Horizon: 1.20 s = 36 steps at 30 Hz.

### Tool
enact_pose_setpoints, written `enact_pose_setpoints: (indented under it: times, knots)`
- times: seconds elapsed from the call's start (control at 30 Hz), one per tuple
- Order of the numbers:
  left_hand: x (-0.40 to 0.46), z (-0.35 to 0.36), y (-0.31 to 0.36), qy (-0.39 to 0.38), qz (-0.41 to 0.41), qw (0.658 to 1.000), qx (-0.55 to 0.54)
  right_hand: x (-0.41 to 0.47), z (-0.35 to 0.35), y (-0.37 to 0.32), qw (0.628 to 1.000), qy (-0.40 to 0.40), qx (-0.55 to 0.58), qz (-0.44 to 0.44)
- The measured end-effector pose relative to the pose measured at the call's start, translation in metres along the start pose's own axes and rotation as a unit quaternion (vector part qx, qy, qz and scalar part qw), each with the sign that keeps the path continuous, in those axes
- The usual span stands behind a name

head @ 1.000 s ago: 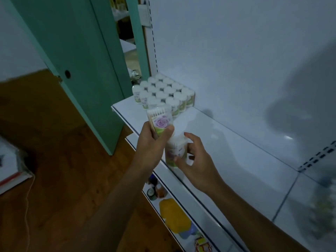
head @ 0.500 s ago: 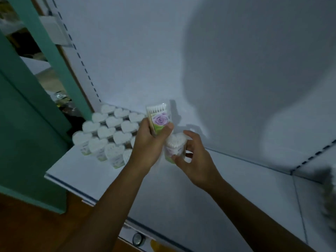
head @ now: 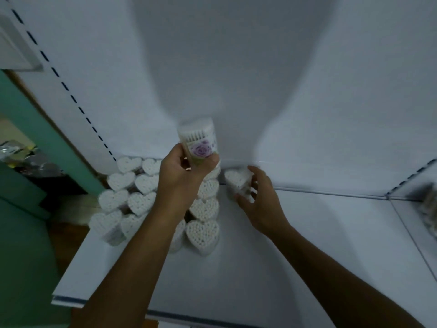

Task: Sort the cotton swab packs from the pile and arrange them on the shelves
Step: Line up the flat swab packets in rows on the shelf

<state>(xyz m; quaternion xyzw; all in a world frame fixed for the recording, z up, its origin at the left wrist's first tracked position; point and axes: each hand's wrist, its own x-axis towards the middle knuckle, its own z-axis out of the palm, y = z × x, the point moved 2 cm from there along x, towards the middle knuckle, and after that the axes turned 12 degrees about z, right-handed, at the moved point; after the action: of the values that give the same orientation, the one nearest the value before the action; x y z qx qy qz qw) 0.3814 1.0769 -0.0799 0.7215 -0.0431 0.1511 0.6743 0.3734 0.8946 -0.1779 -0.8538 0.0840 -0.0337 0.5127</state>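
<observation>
Cotton swab packs with heart-shaped tops (head: 203, 208) are seen grouped in rows on the white shelf (head: 307, 252), left of the frame's centre, against the back panel (head: 236, 67). The rows run from the back corner toward the shelf's front left edge; part of the group is hidden behind the left forearm.

A rectangular pack with a purple rose label (head: 199, 144) is held up above the group by the left hand (head: 182, 178), whose fingers and thumb are curled round its lower part. Swab tips are visible through the pack's upper part.

Another heart-shaped pack (head: 236, 179) is seen at the back of the shelf, just right of the group and close to the back panel. It is gripped by the right hand (head: 262, 204), with fingers curled over its far side and the thumb at its near side. Whether it rests on the shelf cannot be told.

A slotted upright (head: 68, 91) is seen running diagonally through the upper left of the frame, with a green panel (head: 21, 233) at the left edge. Blurred items (head: 429, 209) are visible at the far right edge.
</observation>
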Motion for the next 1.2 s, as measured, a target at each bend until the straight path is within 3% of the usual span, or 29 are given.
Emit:
enact_pose_setpoints:
  times: [0.13,0.43,0.6,0.73,0.83,0.97,1.07,1.2]
  knots:
    - [0.002,-0.007,-0.004,-0.012,0.009,1.0,-0.024,0.006,0.009,-0.007,0.998,0.015,0.049,0.024]
    - [-0.001,-0.015,-0.002,-0.06,0.033,0.997,0.023,0.005,0.009,-0.006,0.998,0.044,-0.015,0.049]
    - [-0.003,-0.004,-0.003,-0.109,0.03,0.992,0.059,-0.017,-0.016,-0.022,0.991,0.094,-0.006,-0.091]
    - [-0.01,0.013,0.003,-0.171,0.059,0.981,0.075,-0.025,-0.031,-0.048,0.992,-0.008,0.009,-0.126]
    - [-0.017,0.018,0.005,-0.2,0.07,0.972,0.1,-0.029,-0.032,-0.052,0.989,-0.01,0.005,-0.144]
    - [-0.024,0.018,0.009,-0.241,0.062,0.953,0.172,-0.037,-0.029,-0.034,0.993,-0.006,-0.007,-0.119]
    - [-0.023,0.016,0.005,-0.234,0.114,0.922,0.286,-0.039,-0.025,-0.019,0.997,-0.012,-0.031,-0.072]
    - [-0.024,0.014,-0.009,-0.249,0.164,0.892,0.34,-0.039,-0.016,-0.003,0.998,-0.02,-0.054,-0.018]
